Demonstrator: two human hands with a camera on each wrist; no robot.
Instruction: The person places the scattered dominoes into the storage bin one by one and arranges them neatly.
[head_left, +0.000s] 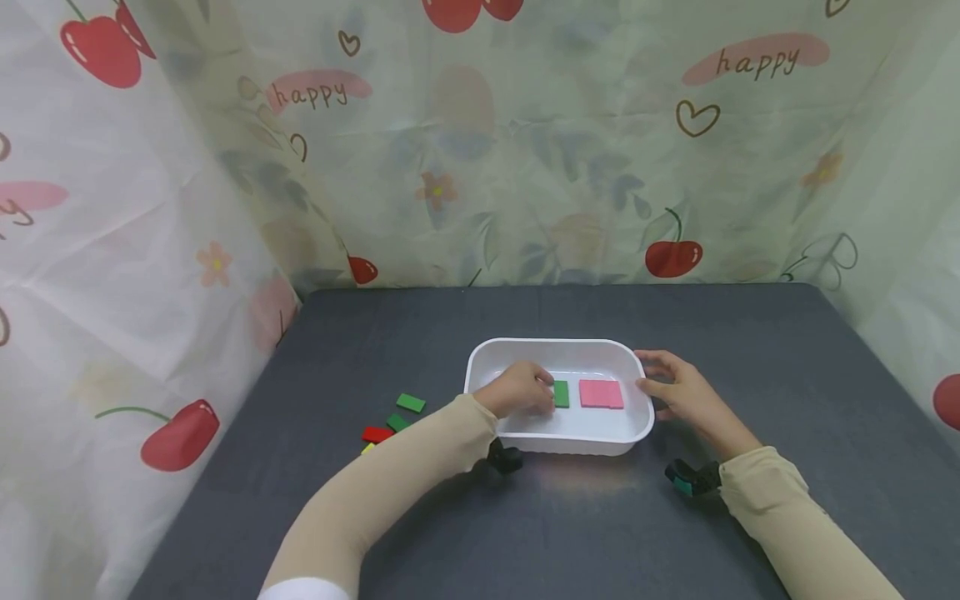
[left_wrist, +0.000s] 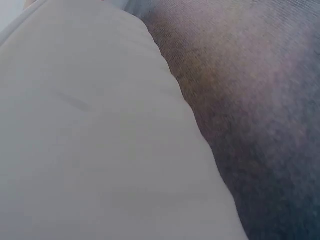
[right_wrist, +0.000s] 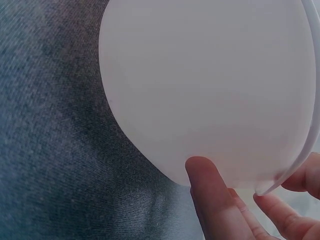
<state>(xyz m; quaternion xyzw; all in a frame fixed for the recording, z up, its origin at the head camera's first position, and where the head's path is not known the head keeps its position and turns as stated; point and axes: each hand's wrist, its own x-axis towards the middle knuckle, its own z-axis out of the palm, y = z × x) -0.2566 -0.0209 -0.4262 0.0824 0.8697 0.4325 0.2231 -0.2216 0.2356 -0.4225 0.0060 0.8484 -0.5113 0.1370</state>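
Cherry-printed white cloth (head_left: 517, 183) is hanging beyond the dark grey desk (head_left: 555, 542). Only the head view is showing a flat green rectangular tile (head_left: 562, 394) lying inside the white plastic tray (head_left: 573, 447), beside the left hand (head_left: 522, 390); its grip is looking half-curled, any hold hidden. The right wrist view is revealing the right hand's (head_left: 681, 392) loosely parted grip touching the tray's right end.
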